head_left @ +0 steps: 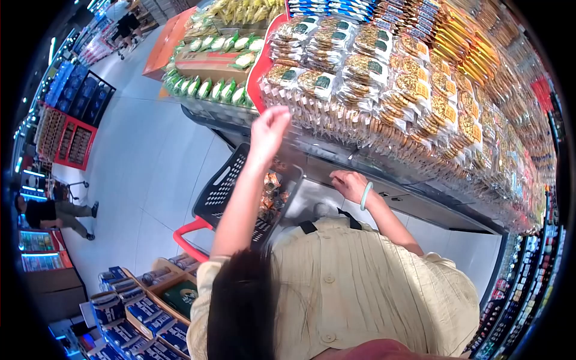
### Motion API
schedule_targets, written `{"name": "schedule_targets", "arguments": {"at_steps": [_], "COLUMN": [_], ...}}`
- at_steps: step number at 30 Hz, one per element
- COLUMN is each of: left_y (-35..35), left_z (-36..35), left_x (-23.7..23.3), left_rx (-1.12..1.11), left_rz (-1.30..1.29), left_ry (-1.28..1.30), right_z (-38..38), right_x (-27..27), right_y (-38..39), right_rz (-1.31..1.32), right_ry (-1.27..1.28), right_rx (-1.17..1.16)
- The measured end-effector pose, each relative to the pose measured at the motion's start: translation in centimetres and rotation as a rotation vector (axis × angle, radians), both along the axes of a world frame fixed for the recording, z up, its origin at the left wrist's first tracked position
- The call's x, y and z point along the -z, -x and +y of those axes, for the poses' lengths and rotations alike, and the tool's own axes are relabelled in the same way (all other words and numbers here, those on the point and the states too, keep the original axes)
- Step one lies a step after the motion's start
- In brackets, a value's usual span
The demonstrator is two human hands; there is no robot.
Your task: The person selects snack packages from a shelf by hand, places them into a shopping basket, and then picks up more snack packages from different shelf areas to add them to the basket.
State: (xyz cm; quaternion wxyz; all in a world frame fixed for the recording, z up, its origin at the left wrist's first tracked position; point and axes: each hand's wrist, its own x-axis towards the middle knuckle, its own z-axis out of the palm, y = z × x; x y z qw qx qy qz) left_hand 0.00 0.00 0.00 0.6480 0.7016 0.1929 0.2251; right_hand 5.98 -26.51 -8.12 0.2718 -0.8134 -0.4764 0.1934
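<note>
Black shopping basket (231, 186) holding snack packets (273, 189), left hand (268, 129) raised above basket by bagged cookie packs (312, 84), blurred, grip cannot be told, right hand (350, 183) just beside basket, fingers loose on shelf ledge (420, 195), clasping nothing.

shop aisle with a pale, glossy floor (144, 174). a long, fully stocked stand (384, 162) fills the top right. a red rack (75, 142) and stacked blue boxes (141, 315) sit at left. bright, even light.

left hand (269, 129) raised, arm stretched forward, blurred | right hand (349, 183) lower, palm down, elbow bent
</note>
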Motion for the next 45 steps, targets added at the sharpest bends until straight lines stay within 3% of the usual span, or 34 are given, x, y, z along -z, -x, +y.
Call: {"name": "schedule_targets", "arguments": {"at_steps": [2,5,6,8,16,19,21,24,26,31,33,34,38,40,45], "left_y": [-1.7,-5.1,-5.7,-6.9,-9.3,-10.4,-10.8,-11.1,-11.1,-10.6,-10.7,-10.2,-11.0,-10.7,-10.6], "left_z": [1.2,0.6,1.0,1.4,0.8,1.2,1.6,2.2,2.1,1.9,1.7,1.8,2.7,2.5,2.2], "left_x": [-3.9,-5.5,-6.2,-7.1,-8.3,-8.2,-7.4,-5.6,-5.6,-5.7,-5.2,-5.8,-5.3,-6.2,-7.5], "left_rx": [-0.07,-0.179,-0.195,-0.12,-0.12,-0.111,-0.076,-0.197,-0.183,-0.3,-0.355,-0.261,-0.195,-0.138,-0.113], "left_rz": [0.02,0.127,0.134,0.464,0.683,0.686,0.654,0.513,0.471,0.38,0.299,0.382,0.319,0.256,0.315], "left_ry": [-0.153,-0.484,-0.489,-0.651,-0.725,-0.699,-0.447,-0.506,-0.391,-0.445,-0.304,-0.183,0.07,0.315,0.349], "right_z": [0.6,-1.9,-1.8,-1.9,-3.8,-3.2,-2.3,-0.7,-0.3,0.8,0.6,0.6,0.4,0.4,0.0], "right_x": [-0.3,-1.0,-0.9,-0.6,-0.5,-3.4,-6.2,-9.8,-10.6,-9.8,-9.5,-9.7,-10.5,-10.3,-9.3], "right_y": [0.0,-0.4,-0.4,-0.8,-1.9,-2.4,-2.6,-3.1,-3.4,-3.3,-3.2,-3.1,-3.4,-3.6,-4.1], "right_rz": [0.026,-0.005,0.0,-0.014,0.054,0.013,-0.053,-0.177,-0.191,-0.186,-0.135,-0.136,-0.11,-0.112,-0.125], "right_ry": [-0.105,-0.129,-0.135,-0.117,-0.061,-0.181,-0.268,-0.434,-0.479,-0.559,-0.532,-0.552,-0.506,-0.508,-0.504], "right_rx": [0.028,0.005,-0.01,-0.002,-0.026,-0.04,-0.052,-0.116,-0.134,-0.178,-0.171,-0.169,-0.154,-0.155,-0.142]}}
